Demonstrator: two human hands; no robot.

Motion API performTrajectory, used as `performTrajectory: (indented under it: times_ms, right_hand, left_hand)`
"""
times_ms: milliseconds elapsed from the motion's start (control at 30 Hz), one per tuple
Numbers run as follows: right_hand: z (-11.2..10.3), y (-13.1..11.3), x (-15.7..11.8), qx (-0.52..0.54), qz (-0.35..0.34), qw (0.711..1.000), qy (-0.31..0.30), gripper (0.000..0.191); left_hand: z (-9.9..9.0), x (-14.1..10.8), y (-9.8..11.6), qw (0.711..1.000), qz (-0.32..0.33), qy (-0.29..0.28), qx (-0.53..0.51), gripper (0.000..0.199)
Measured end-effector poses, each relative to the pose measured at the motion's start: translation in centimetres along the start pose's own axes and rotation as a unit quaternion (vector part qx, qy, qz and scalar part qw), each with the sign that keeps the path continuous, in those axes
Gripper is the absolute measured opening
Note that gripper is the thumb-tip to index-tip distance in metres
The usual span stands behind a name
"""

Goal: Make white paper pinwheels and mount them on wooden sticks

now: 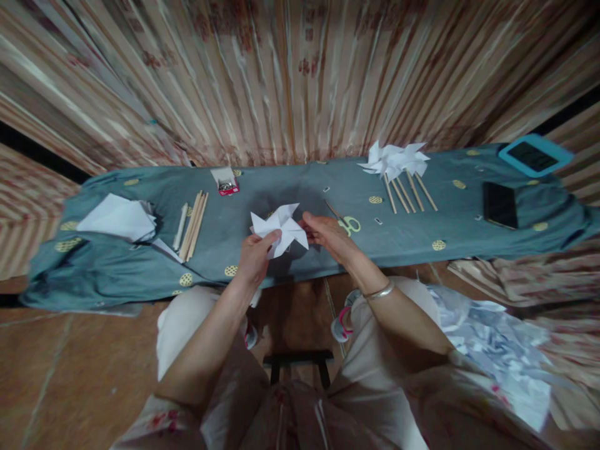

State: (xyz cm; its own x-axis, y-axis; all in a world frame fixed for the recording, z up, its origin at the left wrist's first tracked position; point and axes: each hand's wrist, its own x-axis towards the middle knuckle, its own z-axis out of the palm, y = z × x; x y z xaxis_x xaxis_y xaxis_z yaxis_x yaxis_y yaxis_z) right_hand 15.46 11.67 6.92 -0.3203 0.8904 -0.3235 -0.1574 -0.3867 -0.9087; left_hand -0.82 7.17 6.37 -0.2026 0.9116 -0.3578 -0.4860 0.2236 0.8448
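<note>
A white folded-paper pinwheel is held just above the cloth-covered table. My left hand pinches it from the left, thumb on the front near the middle and the other fingers behind. At its right edge, my right hand has its thumb and curled fingers against a blade; some fingertips are hidden. Beyond the right hand lie scissors with yellow-green handles. Several bare wooden sticks lie to the left, beside a white stick-like piece. Behind them stands an opened small red box of metal pieces.
Paper pinwheels on sticks lie at the back right. White paper sheets are stacked at the left. A black phone and a blue-framed device rest at the right end. A bag of paper scraps sits by my right leg.
</note>
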Motion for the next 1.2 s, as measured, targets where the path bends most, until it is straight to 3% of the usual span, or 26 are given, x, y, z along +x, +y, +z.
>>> performTrajectory:
  times_ms: [100,200,367,533,800,967,1200]
  right_hand:
    - [0.5,1.4,1.3,0.001,0.012,1.0,0.026,0.057]
    - [0.9,3.3,2.6,-0.025,-0.02,0.998,0.048,0.063]
    - [0.9,5.4,3.7,-0.099,-0.033,0.993,0.046,0.062]
    - [0.9,5.0,4.2,-0.105,0.018,0.992,0.072,0.056]
    - [2.0,3.7,4.2,-0.126,0.052,0.984,0.115,0.052]
    - [2.0,3.7,4.2,-0.114,0.05,0.986,0.108,0.049]
    - [2.0,4.0,4.3,-0.081,0.036,0.991,0.102,0.045]
  left_hand:
    - [-0.5,0.1,0.9,0.999,0.022,0.038,0.001,0.036]
    - [-1.4,0.0,1.7,0.997,0.035,0.068,0.0,0.036]
    - [-4.0,-0.9,2.4,0.995,0.031,0.095,0.002,0.034]
    - [-6.2,-1.7,2.5,0.995,0.021,0.096,-0.02,0.03]
    - [-7.0,-3.4,2.5,0.995,0.027,0.074,-0.054,0.038]
    - [-6.2,-3.6,3.1,0.997,0.044,0.052,-0.047,0.04]
    - [-0.4,-2.0,4.5,0.995,0.068,0.044,-0.054,0.034]
